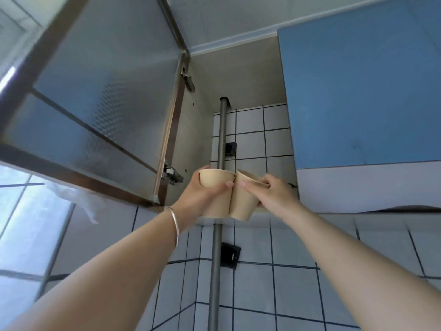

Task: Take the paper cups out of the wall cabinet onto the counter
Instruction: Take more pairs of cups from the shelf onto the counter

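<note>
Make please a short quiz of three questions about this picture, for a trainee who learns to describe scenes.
1. True or false: each hand holds one tan paper cup.
2. Which door stands open: A the frosted glass door with brown frame, B the blue panel door?
3. What runs upright behind the cups?

Key:
1. True: left hand grips the left cup, right hand the right cup.
2. A; blue door is closed.
3. A grey metal pipe.
</note>
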### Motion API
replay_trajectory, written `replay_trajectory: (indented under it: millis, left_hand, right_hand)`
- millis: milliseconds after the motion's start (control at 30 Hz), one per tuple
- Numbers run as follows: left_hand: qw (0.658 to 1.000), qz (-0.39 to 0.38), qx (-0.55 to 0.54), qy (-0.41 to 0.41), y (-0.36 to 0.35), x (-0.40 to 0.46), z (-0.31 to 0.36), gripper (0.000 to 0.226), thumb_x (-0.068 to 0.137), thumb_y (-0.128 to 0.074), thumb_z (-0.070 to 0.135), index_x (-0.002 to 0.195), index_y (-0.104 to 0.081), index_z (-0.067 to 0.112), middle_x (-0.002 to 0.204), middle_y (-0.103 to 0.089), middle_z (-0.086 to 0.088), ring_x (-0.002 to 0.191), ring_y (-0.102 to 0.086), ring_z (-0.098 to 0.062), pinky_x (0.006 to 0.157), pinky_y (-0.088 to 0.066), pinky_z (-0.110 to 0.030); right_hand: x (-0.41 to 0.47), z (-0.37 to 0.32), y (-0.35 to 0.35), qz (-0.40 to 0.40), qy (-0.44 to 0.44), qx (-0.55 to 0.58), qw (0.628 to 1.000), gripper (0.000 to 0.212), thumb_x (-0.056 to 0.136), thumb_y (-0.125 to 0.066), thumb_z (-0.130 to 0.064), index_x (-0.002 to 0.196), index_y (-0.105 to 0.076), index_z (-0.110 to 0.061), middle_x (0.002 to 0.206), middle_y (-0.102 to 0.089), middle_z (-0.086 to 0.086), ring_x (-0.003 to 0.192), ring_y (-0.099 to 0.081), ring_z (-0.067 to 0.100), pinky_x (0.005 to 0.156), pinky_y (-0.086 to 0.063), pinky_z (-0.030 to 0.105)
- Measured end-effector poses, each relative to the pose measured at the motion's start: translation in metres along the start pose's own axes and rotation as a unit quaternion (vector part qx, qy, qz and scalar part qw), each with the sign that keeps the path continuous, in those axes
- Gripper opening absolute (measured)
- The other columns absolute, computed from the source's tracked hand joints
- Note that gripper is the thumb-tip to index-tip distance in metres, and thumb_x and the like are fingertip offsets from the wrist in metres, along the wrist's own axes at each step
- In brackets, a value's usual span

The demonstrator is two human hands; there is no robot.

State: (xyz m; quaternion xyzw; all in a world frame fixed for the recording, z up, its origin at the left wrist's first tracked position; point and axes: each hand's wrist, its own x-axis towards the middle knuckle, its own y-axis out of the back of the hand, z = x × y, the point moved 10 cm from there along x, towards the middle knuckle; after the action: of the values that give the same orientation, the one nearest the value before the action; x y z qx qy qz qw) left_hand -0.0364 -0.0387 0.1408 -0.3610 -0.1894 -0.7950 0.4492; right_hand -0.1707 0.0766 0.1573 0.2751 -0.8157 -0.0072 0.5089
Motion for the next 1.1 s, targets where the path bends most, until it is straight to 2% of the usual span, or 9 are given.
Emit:
replay_trajectory:
  millis: [133,267,433,700,800,933,1000,1033,1100]
  left_hand:
    - [1.000,0.006,-0.001,0.030,0.016,-0.037,-0.007,0.077,0.060,-0.076,0.038,0.128,-0.042,0.025,0.122,-0.060,-0.011,0.106,-0.062,-0.029,0.079,-0.057,-0.051]
    - [0.998,0.032,0.019,0.056,0.038,-0.077,-0.010,0.076,0.058,-0.074,0.040,0.126,-0.044,0.022,0.118,-0.061,-0.011,0.099,-0.063,-0.026,0.072,-0.057,-0.040]
    - [0.994,0.036,0.034,0.095,0.069,-0.128,-0.005,0.077,0.057,-0.074,0.042,0.125,-0.045,0.022,0.119,-0.060,-0.011,0.101,-0.062,-0.028,0.071,-0.058,-0.043]
    - [0.993,0.025,0.013,0.116,0.128,-0.210,0.017,0.085,0.046,-0.074,0.048,0.124,-0.047,0.027,0.114,-0.062,-0.008,0.096,-0.063,-0.021,0.063,-0.054,-0.033]
    - [0.991,0.046,0.011,0.128,0.161,-0.246,0.027,0.073,0.060,-0.073,0.039,0.127,-0.047,0.026,0.115,-0.061,-0.011,0.092,-0.063,-0.021,0.060,-0.055,-0.033]
    - [0.987,0.073,0.035,0.142,0.206,-0.303,0.049,0.074,0.058,-0.074,0.038,0.125,-0.048,0.020,0.111,-0.061,-0.012,0.090,-0.063,-0.021,0.061,-0.056,-0.032]
    - [0.985,0.103,0.036,0.136,0.231,-0.330,0.062,0.060,0.060,-0.073,0.033,0.114,-0.052,0.022,0.100,-0.063,-0.006,0.081,-0.064,-0.015,0.058,-0.056,-0.028]
    - [0.982,0.127,0.035,0.133,0.244,-0.344,0.070,0.049,0.062,-0.070,0.031,0.107,-0.053,0.024,0.095,-0.064,-0.003,0.075,-0.065,-0.012,0.056,-0.056,-0.027]
    - [0.976,0.170,0.046,0.125,0.269,-0.374,0.086,0.040,0.066,-0.065,0.029,0.104,-0.055,0.023,0.085,-0.068,0.000,0.067,-0.068,-0.009,0.055,-0.056,-0.027]
  right_hand:
    - [-0.029,0.001,-0.026,-0.025,-0.004,0.129,0.991,0.032,0.077,-0.067,-0.045,0.088,-0.049,-0.022,0.094,-0.056,-0.004,0.091,-0.058,0.018,0.082,-0.054,0.041]
    - [-0.069,-0.001,-0.046,-0.007,-0.038,0.215,0.976,0.043,0.077,-0.070,-0.042,0.106,-0.047,-0.020,0.095,-0.055,-0.006,0.084,-0.055,0.013,0.068,-0.047,0.030]
    - [-0.118,-0.017,-0.075,-0.013,-0.080,0.286,0.955,0.054,0.077,-0.071,-0.041,0.120,-0.044,-0.022,0.113,-0.054,0.001,0.100,-0.055,0.020,0.080,-0.047,0.035]
    - [-0.205,-0.067,-0.128,-0.002,-0.182,0.416,0.891,0.069,0.076,-0.072,-0.043,0.134,-0.037,-0.026,0.117,-0.053,-0.002,0.093,-0.053,0.012,0.080,-0.047,0.033]
    - [-0.238,-0.094,-0.154,-0.053,-0.202,0.423,0.882,0.057,0.073,-0.073,-0.044,0.122,-0.048,-0.026,0.108,-0.059,0.001,0.090,-0.056,0.014,0.081,-0.051,0.038]
    - [-0.281,-0.144,-0.181,-0.115,-0.180,0.471,0.856,0.009,0.074,-0.073,-0.036,0.076,-0.065,-0.034,0.081,-0.065,-0.004,0.076,-0.060,0.016,0.071,-0.051,0.037]
    - [-0.301,-0.172,-0.193,-0.146,-0.168,0.495,0.840,0.012,0.073,-0.074,-0.032,0.063,-0.069,-0.036,0.072,-0.067,-0.007,0.071,-0.063,0.014,0.066,-0.052,0.033]
    - [-0.311,-0.186,-0.199,-0.161,-0.165,0.504,0.832,0.006,0.071,-0.075,-0.032,0.067,-0.071,-0.032,0.075,-0.070,-0.005,0.072,-0.064,0.013,0.066,-0.054,0.033]
    - [-0.332,-0.217,-0.210,-0.208,-0.146,0.513,0.820,0.025,0.063,-0.072,-0.036,0.080,-0.072,-0.018,0.092,-0.074,0.011,0.079,-0.064,0.016,0.077,-0.057,0.042]
